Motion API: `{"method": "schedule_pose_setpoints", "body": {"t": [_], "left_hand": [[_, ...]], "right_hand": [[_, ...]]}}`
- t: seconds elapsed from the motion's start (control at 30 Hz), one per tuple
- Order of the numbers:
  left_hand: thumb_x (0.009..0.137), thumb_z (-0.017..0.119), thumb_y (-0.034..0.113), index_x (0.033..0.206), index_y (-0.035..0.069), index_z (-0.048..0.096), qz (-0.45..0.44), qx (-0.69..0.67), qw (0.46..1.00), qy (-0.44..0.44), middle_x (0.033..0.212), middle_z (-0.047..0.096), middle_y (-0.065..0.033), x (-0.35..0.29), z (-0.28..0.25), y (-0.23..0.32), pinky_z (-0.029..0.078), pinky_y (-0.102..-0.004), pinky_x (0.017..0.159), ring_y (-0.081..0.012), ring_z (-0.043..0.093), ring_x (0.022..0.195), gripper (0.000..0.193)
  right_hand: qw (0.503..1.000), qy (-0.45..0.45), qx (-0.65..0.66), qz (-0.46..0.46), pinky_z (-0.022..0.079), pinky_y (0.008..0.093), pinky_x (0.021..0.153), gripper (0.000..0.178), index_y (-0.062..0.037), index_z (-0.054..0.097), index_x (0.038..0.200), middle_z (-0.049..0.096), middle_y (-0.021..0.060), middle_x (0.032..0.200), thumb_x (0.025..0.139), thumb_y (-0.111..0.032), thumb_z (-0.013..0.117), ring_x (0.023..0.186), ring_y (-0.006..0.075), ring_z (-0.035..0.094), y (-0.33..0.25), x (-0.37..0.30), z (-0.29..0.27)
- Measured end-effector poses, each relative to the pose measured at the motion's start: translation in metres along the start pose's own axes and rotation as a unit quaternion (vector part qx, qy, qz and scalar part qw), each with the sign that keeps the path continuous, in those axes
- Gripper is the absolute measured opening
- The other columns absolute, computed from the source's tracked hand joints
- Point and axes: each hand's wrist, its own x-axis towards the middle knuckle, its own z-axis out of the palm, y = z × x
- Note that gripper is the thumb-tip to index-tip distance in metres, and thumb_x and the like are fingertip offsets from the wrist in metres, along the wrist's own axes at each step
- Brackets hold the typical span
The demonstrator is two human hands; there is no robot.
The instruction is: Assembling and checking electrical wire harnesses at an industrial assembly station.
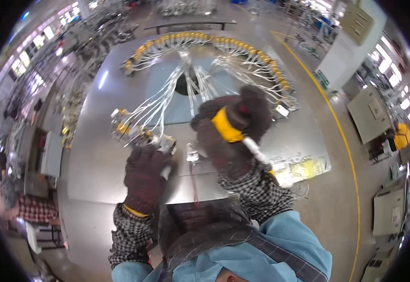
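Both my hands wear dark reddish knit gloves. My left hand (pixel 144 176) is at the near end of a row of brass-and-silver fittings (pixel 124 128), its fingers closed around a metal fitting (pixel 168 142), with the fingertips partly hidden. My right hand (pixel 233 160), blurred by motion, grips a mallet-like tool (pixel 253 110) over the table's middle. The tool has a bulky dark head, a yellow part and a white handle. Between my hands lies a small silver piece (pixel 192 152) with a thin red cord running toward me. Silver strands (pixel 160 101) fan out from the centre to the fittings.
The metal table (pixel 96 164) carries a blue-grey panel (pixel 167 113) with a dark round hole (pixel 182 85). An arc of yellow-topped fittings (pixel 191 37) curves along the far side. A shiny clear-and-yellow packet (pixel 299 169) lies at right. Another person's checked sleeve (pixel 38 208) shows far left.
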Motion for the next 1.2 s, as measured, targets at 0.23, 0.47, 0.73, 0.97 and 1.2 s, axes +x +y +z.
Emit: {"method": "schedule_pose_setpoints", "body": {"t": [0.23, 0.47, 0.73, 0.97, 1.2], "left_hand": [[0.082, 0.069, 0.018, 0.125, 0.018, 0.068, -0.023, 0.179, 0.981, -0.064, 0.132, 0.065, -0.0057, -0.003, 0.017, -0.011, 0.052, -0.0469, 0.093, -0.0308, 0.06, 0.119, 0.043], [0.087, 0.068, 0.014, 0.127, 0.017, 0.068, -0.077, 0.106, 0.99, -0.056, 0.119, 0.069, -0.0069, 0.01, 0.001, -0.015, 0.054, -0.0463, 0.087, -0.0324, 0.065, 0.108, 0.04], [0.076, 0.084, 0.012, 0.133, 0.011, 0.066, 0.019, -0.251, 0.962, -0.106, 0.12, 0.068, -0.0185, 0.016, -0.003, 0.002, 0.058, -0.0424, 0.088, -0.0356, 0.07, 0.105, 0.059], [0.074, 0.091, 0.035, 0.133, 0.007, 0.065, -0.044, -0.381, 0.915, -0.122, 0.117, 0.071, -0.0176, 0.039, 0.003, 0.02, 0.057, -0.0408, 0.09, -0.0301, 0.072, 0.108, 0.071], [0.07, 0.089, 0.054, 0.125, 0.006, 0.065, -0.122, -0.324, 0.913, -0.214, 0.104, 0.071, -0.018, 0.056, 0.011, 0.02, 0.055, -0.0447, 0.082, -0.0364, 0.071, 0.095, 0.077]], "right_hand": [[0.986, -0.084, -0.093, -0.107, 0.064, 0.0419, 0.074, 0.087, -0.0126, 0.03, 0.155, 0.068, 0.0186, 0.107, 0.085, 0.003, 0.079, 0.085, 0.0247, 0.071, 0.01, 0.006, -0.014], [0.99, -0.05, -0.081, -0.105, 0.065, 0.043, 0.076, 0.089, -0.0126, 0.028, 0.157, 0.067, 0.0185, 0.111, 0.085, 0.004, 0.078, 0.089, 0.0241, 0.071, 0.015, 0.001, -0.014], [0.987, -0.056, -0.086, -0.12, 0.065, 0.0437, 0.079, 0.091, -0.0126, 0.027, 0.158, 0.065, 0.0181, 0.114, 0.084, 0.006, 0.077, 0.092, 0.0233, 0.071, 0.013, -0.002, -0.012], [0.997, 0.033, -0.047, -0.049, 0.063, 0.0409, 0.069, 0.085, -0.0116, 0.023, 0.158, 0.067, 0.0186, 0.1, 0.087, -0.001, 0.069, 0.078, 0.0236, 0.071, -0.011, 0.021, -0.011], [0.994, 0.059, 0.035, -0.09, 0.064, 0.0422, 0.062, 0.079, -0.0155, 0.028, 0.156, 0.063, 0.0151, 0.084, 0.09, -0.01, 0.071, 0.065, 0.0219, 0.066, -0.016, 0.037, -0.005]]}}
